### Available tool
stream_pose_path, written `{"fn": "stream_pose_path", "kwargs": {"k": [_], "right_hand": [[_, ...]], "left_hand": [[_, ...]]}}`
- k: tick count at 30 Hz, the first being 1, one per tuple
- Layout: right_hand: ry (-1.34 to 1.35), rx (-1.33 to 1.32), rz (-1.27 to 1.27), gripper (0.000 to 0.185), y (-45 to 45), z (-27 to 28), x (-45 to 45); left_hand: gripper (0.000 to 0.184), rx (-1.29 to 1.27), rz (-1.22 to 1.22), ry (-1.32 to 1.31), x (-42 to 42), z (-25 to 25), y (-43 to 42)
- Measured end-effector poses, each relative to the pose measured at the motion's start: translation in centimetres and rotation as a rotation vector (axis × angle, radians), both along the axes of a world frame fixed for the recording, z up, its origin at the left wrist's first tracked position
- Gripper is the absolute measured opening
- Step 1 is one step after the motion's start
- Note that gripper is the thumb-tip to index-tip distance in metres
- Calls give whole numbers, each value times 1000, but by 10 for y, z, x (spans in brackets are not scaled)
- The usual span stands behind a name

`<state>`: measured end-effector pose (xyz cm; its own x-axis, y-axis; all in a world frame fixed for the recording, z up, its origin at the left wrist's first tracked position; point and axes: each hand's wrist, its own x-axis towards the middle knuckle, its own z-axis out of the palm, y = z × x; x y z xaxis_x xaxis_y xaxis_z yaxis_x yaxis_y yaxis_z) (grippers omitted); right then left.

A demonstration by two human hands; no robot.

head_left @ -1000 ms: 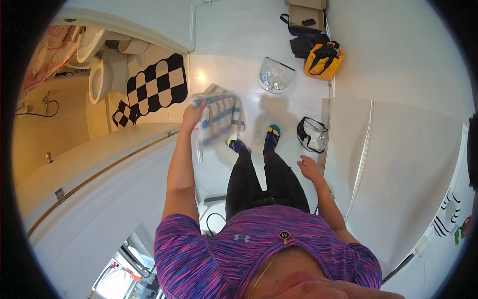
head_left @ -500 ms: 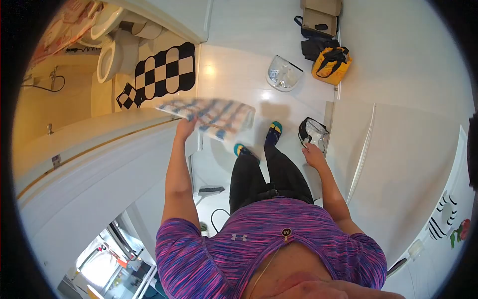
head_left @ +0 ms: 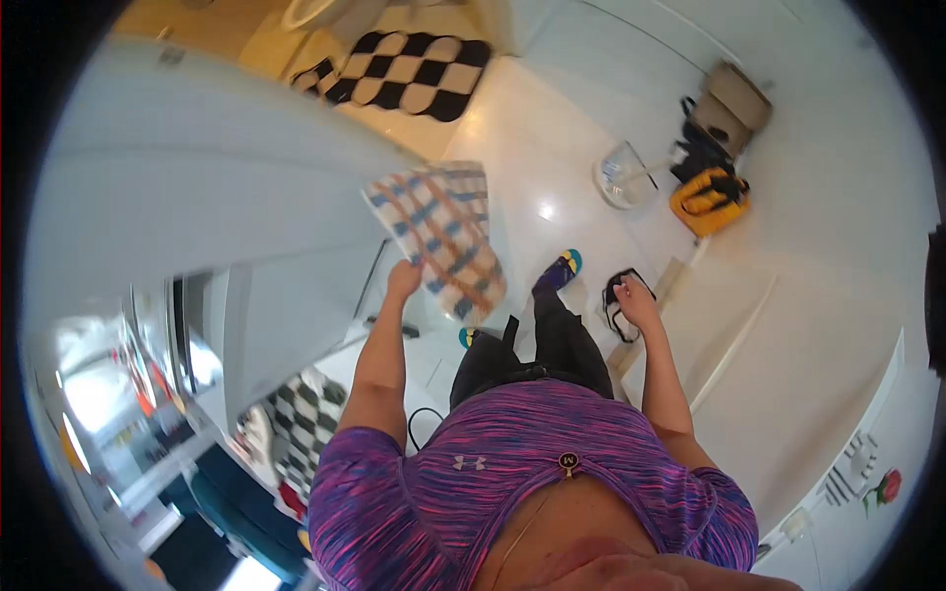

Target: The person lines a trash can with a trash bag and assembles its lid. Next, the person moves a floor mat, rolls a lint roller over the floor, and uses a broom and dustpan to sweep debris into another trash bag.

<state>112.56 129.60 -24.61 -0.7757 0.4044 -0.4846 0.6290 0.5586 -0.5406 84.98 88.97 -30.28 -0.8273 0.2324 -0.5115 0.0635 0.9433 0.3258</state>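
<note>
A plaid cloth in white, blue and brown [head_left: 445, 236] hangs spread out above the floor, left of my feet. My left hand [head_left: 405, 280] is closed on its near edge. My right hand [head_left: 636, 298] is on the right side, in front of a clear bag with black trim [head_left: 618, 316] on the floor. Its fingers are loosely spread and nothing shows in them. Whether it touches the bag cannot be told.
A checkered mat [head_left: 419, 74] lies beyond the doorway. A clear pouch [head_left: 625, 175], a yellow bag [head_left: 709, 202] and an open cardboard box [head_left: 731, 108] are on the floor ahead. A white door [head_left: 227, 187] stands at the left.
The view has turned left, showing more of the room at lower left. The cloth has swung round and now hangs nearer my feet, still in my left hand. My right hand has risen slightly.
</note>
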Motion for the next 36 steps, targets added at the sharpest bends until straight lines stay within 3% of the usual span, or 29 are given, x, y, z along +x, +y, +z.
{"fn": "stream_pose_path", "kwargs": {"k": [2,6,8,10,12,14,16,19,21,22,24,25,27,29,31,33,35,36], "right_hand": [[37,58,80,36,-14,-1,-28],[111,-79,268,38,-85,6,-97],[61,-93,426,39,-146,16,-131],[148,-199,600,38,-217,18,-158],[132,-219,804,35,-298,42,-191],[207,-429,950,34,-372,42,-197],[269,-456,1085,32,-450,49,-194],[326,-498,1333,30,-570,69,-207],[484,-224,1681,33,-644,62,-201],[499,-231,1689,33,-677,55,-201],[950,251,1924,31,-740,32,-200],[957,248,1936,31,-771,22,-204],[1456,663,2074,29,-826,-5,-226],[1249,717,2121,31,-858,-21,-237],[1637,1393,1816,32,-890,-86,-264],[1688,1610,1950,31,-874,-59,-275],[1656,1546,2103,28,-867,-55,-280],[1457,1630,2122,30,-864,-65,-282]], "left_hand": [[51,130,147,-132,46,41,-8],[50,-96,-83,-145,130,87,-51],[50,66,44,-37,165,108,-89],[47,51,130,-50,193,137,-120],[45,160,271,6,228,131,-148],[36,118,251,10,277,115,-164],[25,89,417,30,326,101,-173],[19,35,587,25,361,122,-189],[21,0,714,12,391,123,-201],[24,-9,764,16,406,123,-207],[31,-35,858,66,435,124,-215],[38,-52,944,101,448,131,-218],[44,-60,1029,100,461,137,-223],[51,-84,1143,89,477,135,-227],[56,-55,1201,110,496,132,-226],[58,-45,1275,91,501,135,-225],[60,-22,1318,91,499,135,-228],[62,-5,1332,55,499,136,-231]]}}
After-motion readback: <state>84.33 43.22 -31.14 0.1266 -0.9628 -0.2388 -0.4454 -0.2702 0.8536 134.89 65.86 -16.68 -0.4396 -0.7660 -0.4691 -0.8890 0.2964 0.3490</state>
